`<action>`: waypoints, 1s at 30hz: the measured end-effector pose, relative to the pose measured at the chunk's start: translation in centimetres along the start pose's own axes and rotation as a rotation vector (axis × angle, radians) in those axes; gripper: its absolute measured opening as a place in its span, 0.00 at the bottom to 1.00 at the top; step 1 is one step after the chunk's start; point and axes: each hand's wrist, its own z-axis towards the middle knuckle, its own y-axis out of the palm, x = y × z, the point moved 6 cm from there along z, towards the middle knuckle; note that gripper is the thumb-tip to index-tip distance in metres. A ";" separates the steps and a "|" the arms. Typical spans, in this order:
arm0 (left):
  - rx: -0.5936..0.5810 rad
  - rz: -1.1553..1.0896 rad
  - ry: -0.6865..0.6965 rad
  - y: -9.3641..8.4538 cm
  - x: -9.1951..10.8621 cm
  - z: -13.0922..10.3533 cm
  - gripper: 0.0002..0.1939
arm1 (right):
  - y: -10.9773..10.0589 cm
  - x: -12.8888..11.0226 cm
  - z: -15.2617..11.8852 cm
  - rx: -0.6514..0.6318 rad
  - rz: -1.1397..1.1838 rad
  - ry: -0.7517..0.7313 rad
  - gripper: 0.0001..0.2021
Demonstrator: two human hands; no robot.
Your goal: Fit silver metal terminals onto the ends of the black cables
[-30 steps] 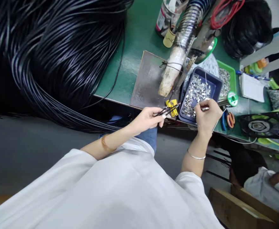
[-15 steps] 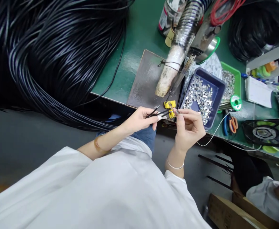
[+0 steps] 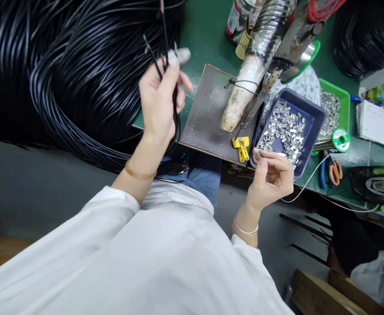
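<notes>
Raised over the left side of the bench, my left hand (image 3: 161, 98) is closed around several black cables (image 3: 165, 37). Their ends stick up past the fingers and show thin coloured wires. White wrapping covers a fingertip. My right hand (image 3: 272, 177) is pinched at the tray's near edge, with a small silver metal piece (image 3: 258, 153) between thumb and forefinger. Similar metal pieces (image 3: 285, 129) lie heaped in the dark blue tray (image 3: 312, 114). Left of this tray, a small yellow wire stripper (image 3: 241, 147) sits at the edge of a brown board (image 3: 207, 113).
A great coil of black cable (image 3: 90, 74) covers the bench's left. A wrapped duct (image 3: 244, 89) hangs over the board. Further right are a green tray (image 3: 344, 98), a solder spool (image 3: 341, 140), orange-and-blue pliers (image 3: 334, 173) and a fan (image 3: 375, 187). Another person's sleeve (image 3: 375, 275) shows lower right.
My left hand has lifted the cables up and left, away from my right hand. My right hand stays near the tray, still pinched. The view has shifted slightly.
</notes>
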 end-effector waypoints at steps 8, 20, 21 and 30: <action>0.169 0.391 -0.040 -5.0 -2.7 2.8 0.10 | -0.8 0.0 0.0 0.076 0.043 -0.015 0.02; -0.476 -0.378 -0.465 4.3 5.7 -6.6 0.05 | 0.1 -0.9 0.2 0.091 0.085 -0.018 0.02; -0.519 -0.398 -0.581 5.2 4.3 -8.3 0.04 | 0.3 -1.1 0.1 0.084 0.101 -0.007 0.02; -0.442 -0.150 -0.630 5.0 -4.4 -11.9 0.10 | 2.1 0.1 -1.1 -0.164 0.089 0.150 0.03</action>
